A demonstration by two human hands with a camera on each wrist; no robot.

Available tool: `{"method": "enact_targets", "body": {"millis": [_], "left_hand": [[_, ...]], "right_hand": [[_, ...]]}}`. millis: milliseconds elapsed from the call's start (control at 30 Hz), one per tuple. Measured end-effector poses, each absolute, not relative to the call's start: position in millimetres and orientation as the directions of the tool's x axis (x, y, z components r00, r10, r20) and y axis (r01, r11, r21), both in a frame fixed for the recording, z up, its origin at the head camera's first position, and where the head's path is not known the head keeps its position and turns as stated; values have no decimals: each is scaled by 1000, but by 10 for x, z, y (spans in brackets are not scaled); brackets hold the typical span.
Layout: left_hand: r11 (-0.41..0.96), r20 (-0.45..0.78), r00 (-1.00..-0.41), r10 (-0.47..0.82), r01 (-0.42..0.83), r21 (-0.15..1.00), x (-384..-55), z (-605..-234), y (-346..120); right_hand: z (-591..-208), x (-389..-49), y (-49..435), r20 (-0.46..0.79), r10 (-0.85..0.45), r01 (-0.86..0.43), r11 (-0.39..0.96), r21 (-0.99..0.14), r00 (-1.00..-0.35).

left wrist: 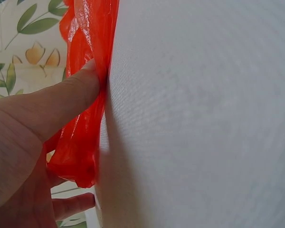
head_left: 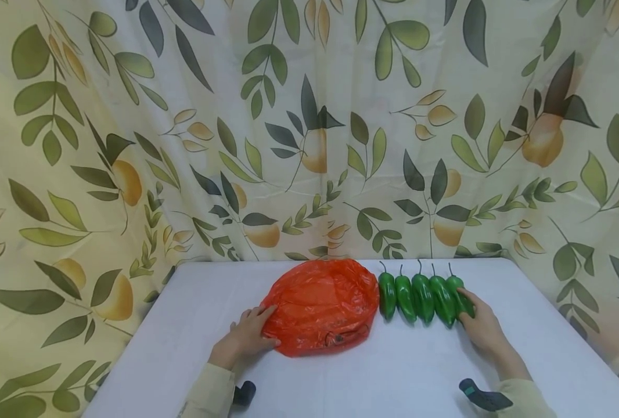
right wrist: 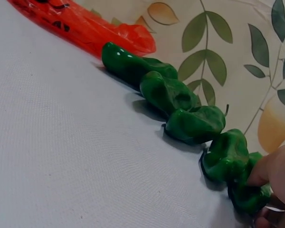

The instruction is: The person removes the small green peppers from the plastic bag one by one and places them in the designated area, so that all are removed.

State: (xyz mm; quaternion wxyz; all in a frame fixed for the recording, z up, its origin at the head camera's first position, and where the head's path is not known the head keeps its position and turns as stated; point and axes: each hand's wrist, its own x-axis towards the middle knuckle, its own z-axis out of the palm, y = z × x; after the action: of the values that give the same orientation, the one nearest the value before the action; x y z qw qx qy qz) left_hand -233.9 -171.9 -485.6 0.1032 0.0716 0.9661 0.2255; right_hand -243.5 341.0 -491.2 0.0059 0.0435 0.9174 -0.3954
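A crumpled, translucent red plastic bag lies flattened on the white table, with dark print near its front edge. My left hand holds the bag's left edge, the thumb at the near side and the fingers over the top. The left wrist view shows red film between that thumb and the fingers behind it. Several glossy green peppers lie side by side to the right of the bag, stems pointing away. My right hand grips the rightmost pepper between thumb and fingers; its far side is partly hidden.
The white-covered table ends at a leaf-and-fruit patterned curtain behind and at both sides. Bag and peppers lie close to the table's back edge. Dark straps sit near both wrists.
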Motion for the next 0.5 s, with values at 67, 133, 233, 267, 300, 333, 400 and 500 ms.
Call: {"method": "enact_targets", "body": {"millis": [67, 133, 233, 267, 300, 333, 400, 500], "left_hand": [[889, -162, -970, 183, 92, 449, -2334, -4842, -1716], [889, -160, -971, 180, 91, 449, -2327, -4826, -1710], [890, -159, -971, 179, 91, 446, -2320, -4807, -1707], [890, -160, -971, 180, 92, 447, -2319, -4805, -1705], [889, -161, -970, 182, 93, 449, -2320, -4803, -1704], [888, -161, -970, 184, 93, 450, -2319, -4802, -1705], [888, -158, -969, 187, 98, 450, -2315, -4802, -1705], [886, -155, -970, 185, 97, 453, -2304, -4805, -1706]], "right_hand": [[-4911, -2439, 3408, -42, 75, 82, 682, -727, -996], [-4911, -2443, 3403, -40, 77, 82, 683, -726, -996], [-4908, -2448, 3397, -39, 79, 82, 686, -722, -996], [-4907, -2451, 3397, -41, 81, 86, 688, -721, -996], [-4906, -2452, 3396, -43, 82, 88, 689, -720, -996], [-4905, -2453, 3397, -47, 83, 91, 688, -720, -995], [-4907, -2454, 3398, -51, 87, 97, 687, -720, -995], [-4916, -2448, 3396, -54, 95, 105, 687, -719, -994]]}}
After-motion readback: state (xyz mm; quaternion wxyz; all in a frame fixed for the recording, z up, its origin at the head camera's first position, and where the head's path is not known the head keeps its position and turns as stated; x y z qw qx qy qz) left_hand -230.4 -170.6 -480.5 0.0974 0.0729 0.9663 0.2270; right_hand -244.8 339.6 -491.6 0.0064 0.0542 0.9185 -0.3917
